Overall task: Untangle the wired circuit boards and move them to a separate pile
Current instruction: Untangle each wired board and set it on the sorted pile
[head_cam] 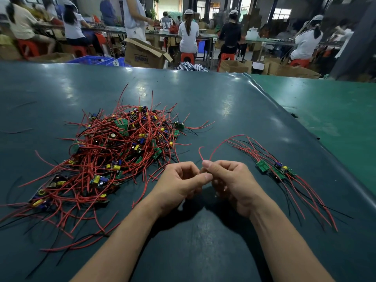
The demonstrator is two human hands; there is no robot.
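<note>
A dark teal surface (203, 102) carries a big tangled heap of boards and red wires (114, 151) on its left half. To the right lies a small separate pile of boards (276, 169), their wires fanned out. A few loose black wires (18, 131) lie near the left edge.

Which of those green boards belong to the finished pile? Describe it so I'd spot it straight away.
Start at the dark green table mat. The big tangled heap lies on its left side; the sorted pile lies to the right of the hands. It is only a few green boards side by side, their red and black wires fanned out straight rather than knotted.
</note>
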